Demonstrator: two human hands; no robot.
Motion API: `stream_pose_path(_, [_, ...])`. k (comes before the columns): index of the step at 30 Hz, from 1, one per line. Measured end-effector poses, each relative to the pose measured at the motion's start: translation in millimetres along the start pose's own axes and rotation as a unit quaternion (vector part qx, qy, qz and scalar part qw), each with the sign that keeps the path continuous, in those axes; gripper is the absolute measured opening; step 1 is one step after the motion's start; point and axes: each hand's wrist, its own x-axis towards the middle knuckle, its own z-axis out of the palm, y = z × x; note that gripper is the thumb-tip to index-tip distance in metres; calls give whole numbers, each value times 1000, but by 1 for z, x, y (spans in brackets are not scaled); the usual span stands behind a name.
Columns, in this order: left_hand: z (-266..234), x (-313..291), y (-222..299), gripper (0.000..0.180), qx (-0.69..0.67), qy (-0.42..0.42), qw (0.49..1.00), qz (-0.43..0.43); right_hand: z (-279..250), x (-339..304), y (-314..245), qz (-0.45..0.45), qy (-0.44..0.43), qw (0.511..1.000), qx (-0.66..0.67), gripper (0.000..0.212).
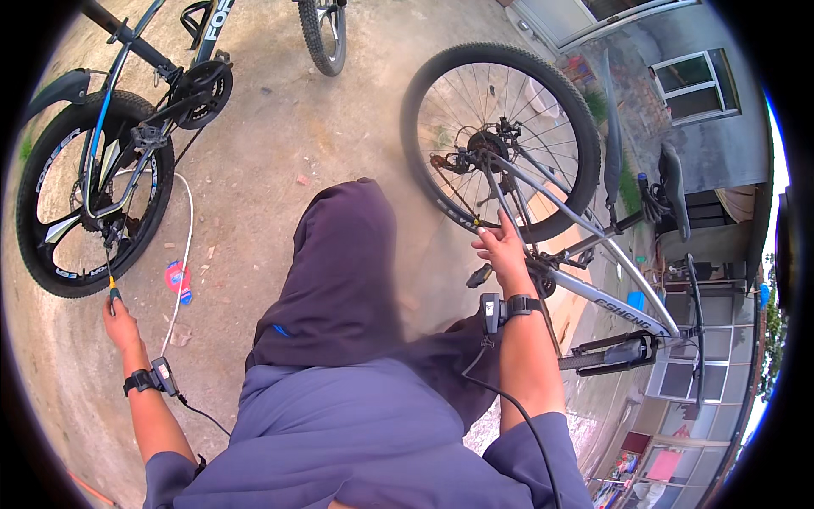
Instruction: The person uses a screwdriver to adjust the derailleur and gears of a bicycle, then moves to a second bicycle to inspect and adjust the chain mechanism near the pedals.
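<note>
My left hand (124,327) is closed round the dark grip of a screwdriver (114,288) with yellow on its handle. Its thin shaft points up to the rear derailleur (113,231) of a black and blue bicycle (95,136); whether the tip touches is too small to tell. On the other side, my right hand (507,254) is beside the chain and frame tubes of a grey bicycle (627,310), below its rear wheel (424,161). The index finger stretches out, apart from the other, bent fingers, and I see nothing held. Contact with the frame is unclear.
A white hose or cable (188,212) curves over the dirt ground by the left bicycle. Near it lies a red and blue flat piece (177,278). Another bicycle's front wheel (324,36) stands at the far side. A building with windows (695,85) lines the right.
</note>
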Motion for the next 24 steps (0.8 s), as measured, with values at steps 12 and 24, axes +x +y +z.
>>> stream_pose_path(12, [-4, -8, 8, 45, -10, 5, 1000, -3, 37, 22, -14, 8, -46, 999, -28, 85])
stream_pose_path(24, [-9, -14, 15, 45, -20, -7, 1000, -22, 50, 27, -34, 1, -58, 998, -23, 86])
